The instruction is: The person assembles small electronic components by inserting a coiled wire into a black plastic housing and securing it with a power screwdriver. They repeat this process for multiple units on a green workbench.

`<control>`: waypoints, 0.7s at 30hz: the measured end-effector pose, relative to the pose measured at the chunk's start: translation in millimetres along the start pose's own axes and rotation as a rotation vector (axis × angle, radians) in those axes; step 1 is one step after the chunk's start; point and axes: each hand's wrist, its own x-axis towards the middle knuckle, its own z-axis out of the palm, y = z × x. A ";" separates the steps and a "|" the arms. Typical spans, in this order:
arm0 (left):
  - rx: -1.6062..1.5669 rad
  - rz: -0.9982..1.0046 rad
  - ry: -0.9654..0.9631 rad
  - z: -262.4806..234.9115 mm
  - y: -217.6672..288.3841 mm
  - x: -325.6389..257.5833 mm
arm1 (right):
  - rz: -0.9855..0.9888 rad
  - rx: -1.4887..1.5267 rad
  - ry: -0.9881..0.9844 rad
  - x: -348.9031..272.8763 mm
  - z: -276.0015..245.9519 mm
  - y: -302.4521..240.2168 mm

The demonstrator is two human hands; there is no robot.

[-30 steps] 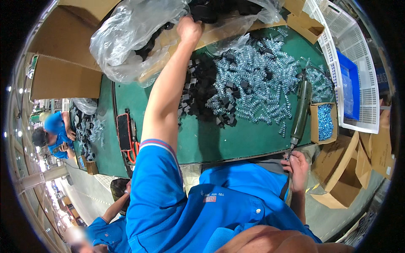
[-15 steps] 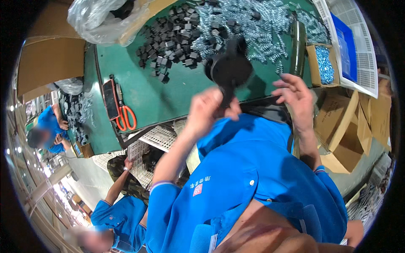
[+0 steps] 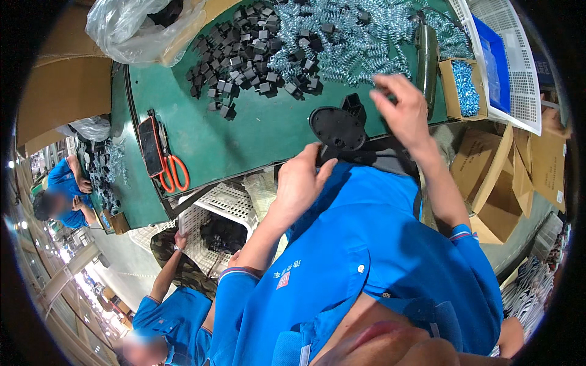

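Observation:
My left hand (image 3: pixel 300 180) grips the lower end of a black plastic part with a rounded plate (image 3: pixel 337 128) and a hollow arm, held at the table's near edge. Over the table, just right of that part, is my right hand (image 3: pixel 404 113). Its thumb and fingers are apart, and nothing shows between them. The fingertips lie close to the near edge of a heap of silvery coil springs (image 3: pixel 348 39). Left of the springs, small black blocks (image 3: pixel 244 61) are strewn, a few mixed in among the coils.
Orange-handled scissors (image 3: pixel 174 174) and a phone (image 3: pixel 149 146) lie on the green table (image 3: pixel 244 137). A dark cylindrical tool (image 3: pixel 426 67) and a small box of screws (image 3: pixel 464 91) are at right. Below stands an open carton (image 3: pixel 488 183). At left, a co-worker holds a white crate (image 3: pixel 229 195).
The black part has come down and turned, so its plate shows clearly. My right hand has moved up and left toward the springs. The co-worker's white crate has shifted and shows more.

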 end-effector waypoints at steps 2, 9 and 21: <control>0.224 -0.008 0.075 3.7 9.0 3.1 | -0.239 -0.152 0.092 33.2 7.5 8.6; 0.377 0.091 0.259 12.0 8.9 28.9 | -0.418 -0.590 -0.245 81.9 32.5 34.2; 0.310 0.217 0.511 -30.1 -27.4 102.6 | 0.053 0.422 -0.021 56.9 -13.7 22.8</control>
